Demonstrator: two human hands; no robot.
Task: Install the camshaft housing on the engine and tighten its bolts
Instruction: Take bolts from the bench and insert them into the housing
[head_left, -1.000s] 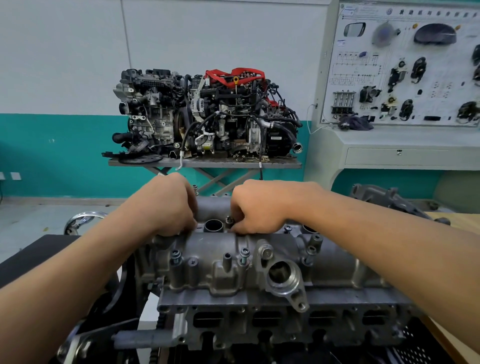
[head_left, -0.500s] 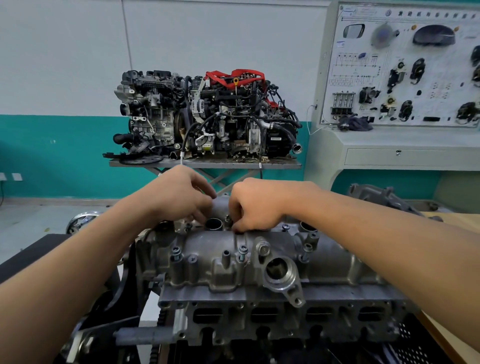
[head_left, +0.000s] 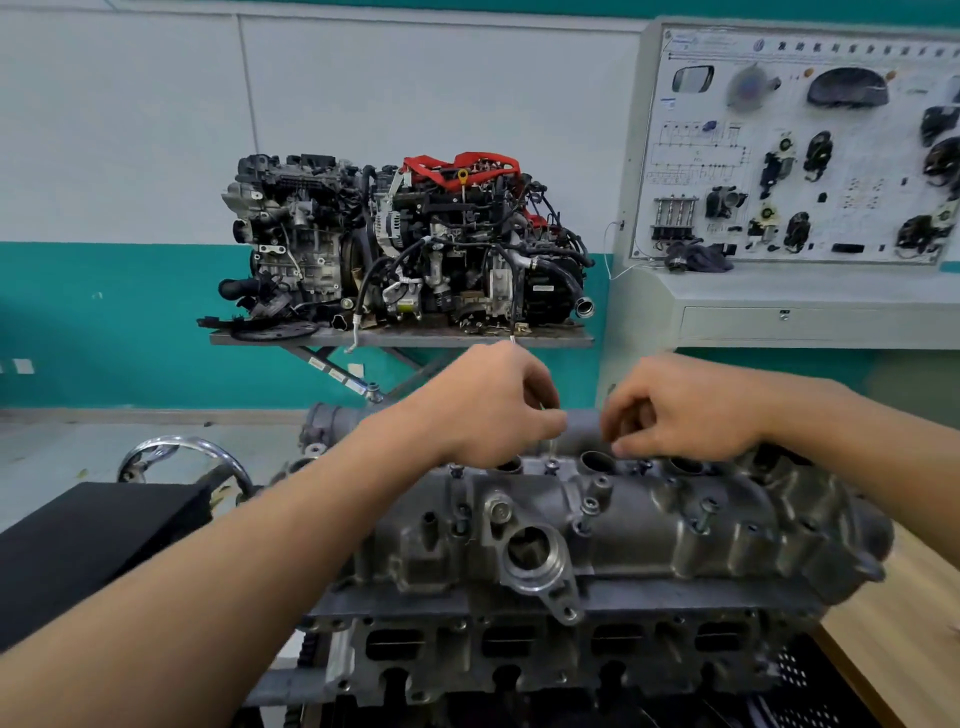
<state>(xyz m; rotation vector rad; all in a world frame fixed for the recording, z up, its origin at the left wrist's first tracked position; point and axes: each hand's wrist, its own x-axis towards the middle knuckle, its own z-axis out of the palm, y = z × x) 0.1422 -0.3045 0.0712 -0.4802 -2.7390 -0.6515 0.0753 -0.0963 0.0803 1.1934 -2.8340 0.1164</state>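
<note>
Left hand (head_left: 488, 410): fingers curled, thumb and forefinger pinching a thin bolt (head_left: 551, 451) that stands upright at the far edge of the camshaft housing (head_left: 649, 535)

Right hand (head_left: 685, 410): fingers curled downward, tips just above a second bolt (head_left: 643, 466) on the same edge; we cannot tell whether it grips

Camshaft housing: we find it seated on top of the engine (head_left: 519, 649), with more bolts (head_left: 589, 506) standing proud on its near side

Behind: a display engine (head_left: 415, 244) on a grey lift desk (head_left: 400, 339); we note a parts board (head_left: 805, 156) to the right
</note>
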